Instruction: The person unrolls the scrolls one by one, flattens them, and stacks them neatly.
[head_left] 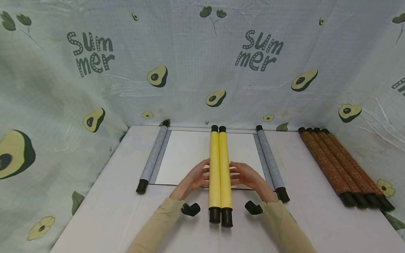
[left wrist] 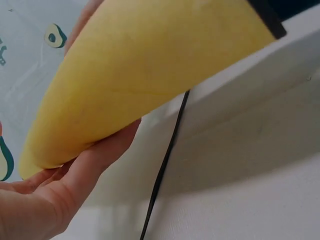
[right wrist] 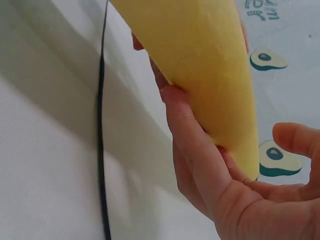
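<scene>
Two yellow tubes with black end caps lie side by side, the left tube (head_left: 214, 168) touching or nearly touching the right tube (head_left: 225, 168). They are held up above the table between my hands. My left hand (head_left: 194, 176) supports them from the left, its extended fingers passing beneath the yellow surface. From the right, my right hand (head_left: 247, 175) does the same, and in the right wrist view its thumb (right wrist: 295, 137) stands away from the tube. Parts of the fingers are hidden under the tubes.
A white panel (head_left: 185, 151) with a dark outline lies behind, flanked by a left grey tube (head_left: 155, 154) and a right grey tube (head_left: 270, 158). Several brown patterned tubes (head_left: 322, 163) lie along the table's right side. A printed curtain (head_left: 190, 42) closes off the back.
</scene>
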The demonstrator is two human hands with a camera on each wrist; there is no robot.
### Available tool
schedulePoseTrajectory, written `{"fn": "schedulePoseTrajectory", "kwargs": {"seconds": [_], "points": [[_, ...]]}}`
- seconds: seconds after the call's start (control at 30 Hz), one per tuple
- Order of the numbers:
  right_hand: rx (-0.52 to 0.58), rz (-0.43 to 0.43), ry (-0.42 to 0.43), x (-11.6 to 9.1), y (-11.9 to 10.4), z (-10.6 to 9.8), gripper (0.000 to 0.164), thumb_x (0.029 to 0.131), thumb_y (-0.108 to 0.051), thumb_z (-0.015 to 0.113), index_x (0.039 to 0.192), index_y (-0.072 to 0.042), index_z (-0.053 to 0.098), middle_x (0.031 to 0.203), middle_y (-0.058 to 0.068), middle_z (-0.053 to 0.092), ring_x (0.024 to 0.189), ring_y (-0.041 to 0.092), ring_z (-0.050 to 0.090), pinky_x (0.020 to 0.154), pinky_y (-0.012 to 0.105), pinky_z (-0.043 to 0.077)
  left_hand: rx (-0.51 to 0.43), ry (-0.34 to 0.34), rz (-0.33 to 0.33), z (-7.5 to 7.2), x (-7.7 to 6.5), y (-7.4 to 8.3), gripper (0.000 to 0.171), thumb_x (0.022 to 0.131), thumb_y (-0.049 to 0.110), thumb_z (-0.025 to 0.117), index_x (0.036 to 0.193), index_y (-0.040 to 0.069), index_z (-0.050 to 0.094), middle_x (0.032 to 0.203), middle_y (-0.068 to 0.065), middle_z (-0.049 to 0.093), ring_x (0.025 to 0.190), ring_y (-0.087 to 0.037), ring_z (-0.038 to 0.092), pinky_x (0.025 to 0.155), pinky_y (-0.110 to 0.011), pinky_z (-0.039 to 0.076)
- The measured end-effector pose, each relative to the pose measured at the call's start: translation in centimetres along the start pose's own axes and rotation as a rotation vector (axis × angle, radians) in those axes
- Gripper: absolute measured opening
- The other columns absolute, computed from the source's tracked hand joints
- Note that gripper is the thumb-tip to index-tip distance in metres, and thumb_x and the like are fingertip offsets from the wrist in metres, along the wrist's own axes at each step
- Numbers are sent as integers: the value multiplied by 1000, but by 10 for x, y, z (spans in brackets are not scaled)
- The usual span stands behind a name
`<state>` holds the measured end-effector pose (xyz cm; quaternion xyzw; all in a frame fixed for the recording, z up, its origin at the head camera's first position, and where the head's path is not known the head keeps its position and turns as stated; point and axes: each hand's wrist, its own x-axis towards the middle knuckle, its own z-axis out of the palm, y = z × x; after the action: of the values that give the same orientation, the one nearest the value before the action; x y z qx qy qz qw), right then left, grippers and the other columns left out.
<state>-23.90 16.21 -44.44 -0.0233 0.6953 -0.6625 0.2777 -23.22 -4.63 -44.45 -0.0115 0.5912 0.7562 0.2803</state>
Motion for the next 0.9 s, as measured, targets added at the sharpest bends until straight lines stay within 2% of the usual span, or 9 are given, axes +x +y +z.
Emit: {"fn": "schedulePoseTrajectory", "kwargs": {"seconds": [0.07,0.17,0.3,0.53,0.73,0.9], "points": [[-6,-6,22,-1,-4,3,55,93,-40,40,131,0,35,124,21,46,92,22,60,77,40,52,66,15,11,1,1,0,48,90,37,48,125,8,32,116,-15,48,84,-20,59,63,-33,51],[-49,-14,61,-3,-9,8,63,90,-46,44,131,1,34,123,23,46,94,24,60,76,40,52,165,29,37,4,0,0,53,84,26,60,126,8,32,115,-17,52,82,-18,60,64,-33,52],[-114,2,155,-3,-12,14,69,84,-50,51,126,2,35,121,24,45,91,25,61,73,39,53,264,26,65,8,-5,2,64,79,20,66,129,7,29,118,-18,53,81,-17,60,68,-35,52],[-219,34,293,-2,-13,25,72,76,-49,63,121,-1,35,116,22,50,86,25,63,68,37,53,337,37,82,8,-4,-1,76,74,23,73,133,11,27,125,-15,49,85,-19,61,70,-36,52],[-267,6,324,-1,-11,33,74,72,-40,71,122,-2,32,114,22,53,76,19,62,64,36,53,387,50,106,10,-9,-2,81,72,26,74,135,12,26,130,-16,43,88,-19,60,73,-36,51],[-286,3,346,0,-12,38,77,71,-37,72,125,-1,30,113,22,52,74,18,62,63,35,54,430,72,118,12,-13,1,82,71,28,74,136,11,26,130,-16,42,88,-19,59,72,-35,51]]}}
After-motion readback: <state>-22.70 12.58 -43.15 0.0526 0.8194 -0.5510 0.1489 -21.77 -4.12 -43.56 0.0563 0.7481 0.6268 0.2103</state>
